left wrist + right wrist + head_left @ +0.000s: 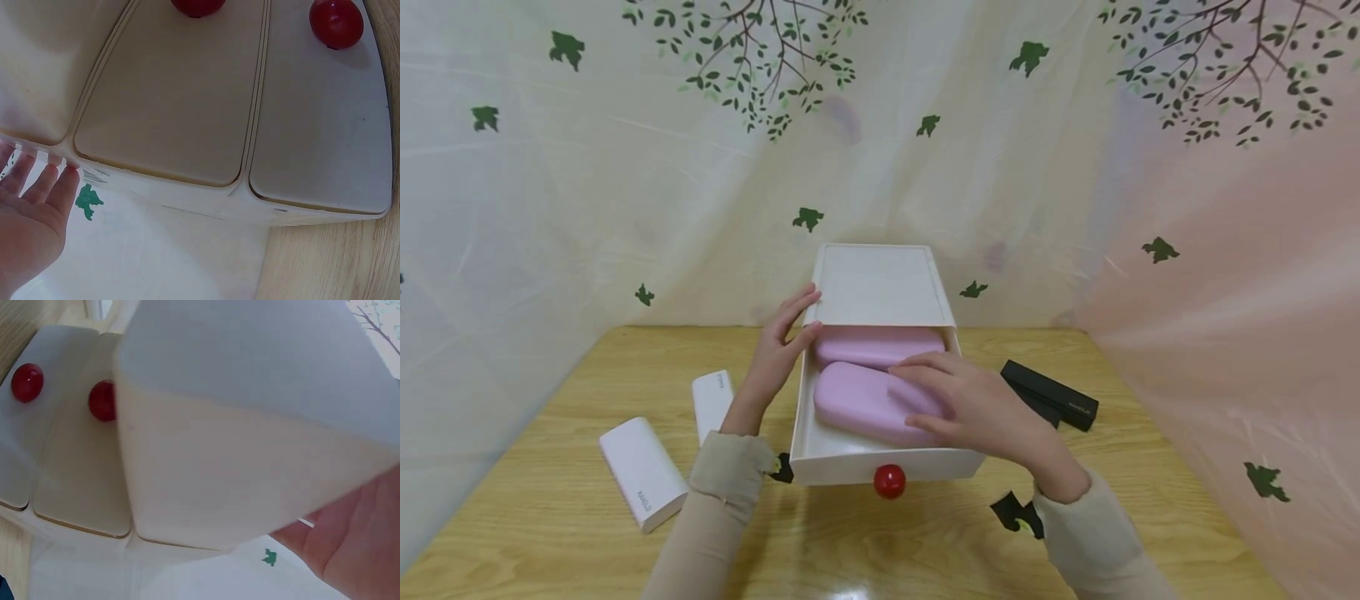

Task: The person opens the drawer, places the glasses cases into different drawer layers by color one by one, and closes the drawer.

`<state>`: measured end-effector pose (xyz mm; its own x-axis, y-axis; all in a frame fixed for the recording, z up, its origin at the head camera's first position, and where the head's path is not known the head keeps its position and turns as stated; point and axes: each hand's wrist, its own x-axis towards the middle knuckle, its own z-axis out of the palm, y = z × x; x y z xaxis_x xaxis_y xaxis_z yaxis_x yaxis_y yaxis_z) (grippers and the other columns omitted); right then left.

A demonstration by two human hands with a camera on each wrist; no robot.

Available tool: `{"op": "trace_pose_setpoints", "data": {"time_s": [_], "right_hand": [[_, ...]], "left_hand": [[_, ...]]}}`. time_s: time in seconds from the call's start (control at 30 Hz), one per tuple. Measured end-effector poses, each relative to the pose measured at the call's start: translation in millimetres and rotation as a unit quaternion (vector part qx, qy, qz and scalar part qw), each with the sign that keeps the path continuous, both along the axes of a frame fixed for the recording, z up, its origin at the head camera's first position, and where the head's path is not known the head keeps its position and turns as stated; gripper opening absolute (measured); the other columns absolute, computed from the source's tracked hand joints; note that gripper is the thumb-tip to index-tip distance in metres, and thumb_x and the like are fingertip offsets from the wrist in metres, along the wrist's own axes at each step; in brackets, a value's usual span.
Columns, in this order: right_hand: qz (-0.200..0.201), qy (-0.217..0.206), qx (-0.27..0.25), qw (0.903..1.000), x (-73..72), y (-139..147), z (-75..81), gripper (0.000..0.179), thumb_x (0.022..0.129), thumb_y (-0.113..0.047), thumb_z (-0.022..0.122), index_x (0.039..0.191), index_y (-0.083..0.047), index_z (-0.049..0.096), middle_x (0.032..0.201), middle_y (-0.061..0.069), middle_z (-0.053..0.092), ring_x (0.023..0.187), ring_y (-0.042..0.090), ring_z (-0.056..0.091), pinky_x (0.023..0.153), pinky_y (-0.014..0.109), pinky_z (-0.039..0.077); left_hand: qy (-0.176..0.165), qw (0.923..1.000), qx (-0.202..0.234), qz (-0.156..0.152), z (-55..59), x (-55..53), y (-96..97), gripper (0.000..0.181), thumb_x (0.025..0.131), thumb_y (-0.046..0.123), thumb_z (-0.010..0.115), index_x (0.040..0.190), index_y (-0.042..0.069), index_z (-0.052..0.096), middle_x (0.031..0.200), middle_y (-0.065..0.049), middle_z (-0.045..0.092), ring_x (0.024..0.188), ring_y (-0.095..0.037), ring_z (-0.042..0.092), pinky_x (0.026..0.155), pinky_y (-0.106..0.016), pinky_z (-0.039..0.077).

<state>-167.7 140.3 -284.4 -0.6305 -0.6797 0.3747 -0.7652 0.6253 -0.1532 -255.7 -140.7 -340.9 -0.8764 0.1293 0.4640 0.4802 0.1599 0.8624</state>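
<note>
A white drawer unit (883,285) stands on the wooden table, its top drawer (842,469) pulled out by its red round knob side. Inside lie two lilac oblong cases, a rear case (880,346) partly under the unit's top and a front case (857,404). My right hand (977,404) lies over the right end of the front case, fingers and thumb spread and nearly straight across its top. Against the unit's left side, near its upper edge, my left hand (775,350) rests with straight fingers; its fingertips (65,181) touch the side wall in the left wrist view.
Two white power banks, a near one (643,475) and a far one (711,400), lie left of the unit. A black box (1048,396) is at the right. Lower drawers with red knobs (336,24) are closed. A patterned curtain (722,208) hangs behind the table.
</note>
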Motion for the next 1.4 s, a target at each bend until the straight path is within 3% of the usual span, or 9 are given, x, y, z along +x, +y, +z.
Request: {"op": "trace_pose_setpoints", "data": {"time_s": [0.23, 0.33, 0.43, 0.53, 0.7, 0.87, 0.97, 1.17, 1.4], "right_hand": [[0.027, 0.071, -0.104, 0.9917, 17.0, 12, 2.2, 0.045, 0.084, -0.022, 0.076, 0.127, -0.018, 0.063, 0.124, 0.0, 0.066, 0.098, 0.016, 0.064, 0.069, 0.025, 0.053], [0.045, 0.075, -0.143, 0.9859, 26.0, 17, 3.4, 0.04, 0.085, -0.02, 0.074, 0.124, -0.015, 0.065, 0.122, 0.002, 0.067, 0.101, 0.017, 0.064, 0.073, 0.018, 0.051], [0.059, 0.071, -0.16, 0.9827, 36.2, 21, 4.4, 0.035, 0.09, -0.025, 0.07, 0.122, -0.012, 0.066, 0.121, 0.001, 0.067, 0.11, 0.017, 0.063, 0.088, 0.014, 0.049], [0.08, 0.059, -0.176, 0.9793, 45.9, 24, 4.5, 0.034, 0.091, -0.028, 0.068, 0.12, -0.011, 0.066, 0.117, 0.0, 0.069, 0.107, 0.013, 0.063, 0.094, 0.012, 0.046], [0.132, 0.014, -0.211, 0.9685, 58.5, 28, 2.2, 0.033, 0.092, -0.024, 0.067, 0.12, -0.007, 0.065, 0.104, 0.001, 0.071, 0.092, 0.007, 0.063, 0.08, 0.014, 0.052], [0.176, -0.043, -0.227, 0.957, 66.5, 28, -5.1, 0.034, 0.087, -0.007, 0.071, 0.12, -0.005, 0.063, 0.099, 0.005, 0.071, 0.087, 0.008, 0.066, 0.071, 0.016, 0.056], [0.175, -0.053, -0.213, 0.9598, 69.7, 29, -12.3, 0.033, 0.084, -0.003, 0.072, 0.117, -0.006, 0.065, 0.098, 0.001, 0.072, 0.086, 0.007, 0.067, 0.07, 0.014, 0.055], [0.144, -0.055, -0.182, 0.9711, 72.4, 29, -28.3, 0.03, 0.087, -0.01, 0.071, 0.116, -0.01, 0.066, 0.099, -0.001, 0.072, 0.089, 0.008, 0.067, 0.071, 0.014, 0.055], [0.093, -0.065, -0.169, 0.9792, 74.8, 22, -46.2, 0.028, 0.087, -0.013, 0.071, 0.114, -0.014, 0.066, 0.101, -0.001, 0.073, 0.09, 0.008, 0.068, 0.069, 0.01, 0.053]], "left_hand": [[-0.003, 1.0, 0.002, 0.001, -0.3, 1.2, 1.3, 0.046, 0.097, 0.012, 0.057, 0.143, 0.009, 0.048, 0.158, -0.001, 0.034, 0.148, -0.02, 0.025, 0.119, -0.051, 0.026], [-0.009, 1.0, 0.003, 0.001, -0.3, 1.5, 1.7, 0.047, 0.097, 0.013, 0.057, 0.143, 0.009, 0.048, 0.158, 0.0, 0.034, 0.148, -0.019, 0.025, 0.118, -0.051, 0.027], [-0.012, 0.9999, 0.002, 0.001, -0.4, 1.8, 1.7, 0.047, 0.097, 0.014, 0.057, 0.143, 0.01, 0.048, 0.158, 0.0, 0.034, 0.148, -0.019, 0.025, 0.118, -0.05, 0.028], [-0.012, 0.9999, 0.002, 0.001, -0.9, 1.5, 1.5, 0.046, 0.098, 0.014, 0.057, 0.143, 0.01, 0.048, 0.158, 0.0, 0.034, 0.148, -0.019, 0.025, 0.118, -0.051, 0.028], [-0.011, 0.9999, 0.005, 0.001, -1.4, 1.3, 1.9, 0.046, 0.097, 0.013, 0.057, 0.143, 0.009, 0.048, 0.157, -0.001, 0.034, 0.148, -0.019, 0.026, 0.118, -0.051, 0.027], [-0.007, 1.0, 0.006, 0.001, -0.5, 1.9, 2.3, 0.046, 0.097, 0.013, 0.057, 0.143, 0.009, 0.048, 0.157, -0.001, 0.034, 0.147, -0.019, 0.026, 0.118, -0.051, 0.028], [-0.001, 1.0, 0.001, 0.004, -0.7, 1.0, 2.8, 0.046, 0.097, 0.013, 0.057, 0.142, 0.01, 0.048, 0.157, -0.002, 0.035, 0.147, -0.02, 0.027, 0.118, -0.052, 0.028], [0.0, 1.0, 0.004, 0.004, -1.3, 0.4, 2.8, 0.047, 0.097, 0.011, 0.057, 0.143, 0.008, 0.047, 0.158, -0.004, 0.034, 0.147, -0.022, 0.026, 0.118, -0.052, 0.027], [0.007, 1.0, 0.006, 0.003, -1.8, 0.3, 1.4, 0.047, 0.097, 0.01, 0.057, 0.143, 0.006, 0.047, 0.158, -0.006, 0.034, 0.148, -0.024, 0.026, 0.119, -0.055, 0.024]]}}
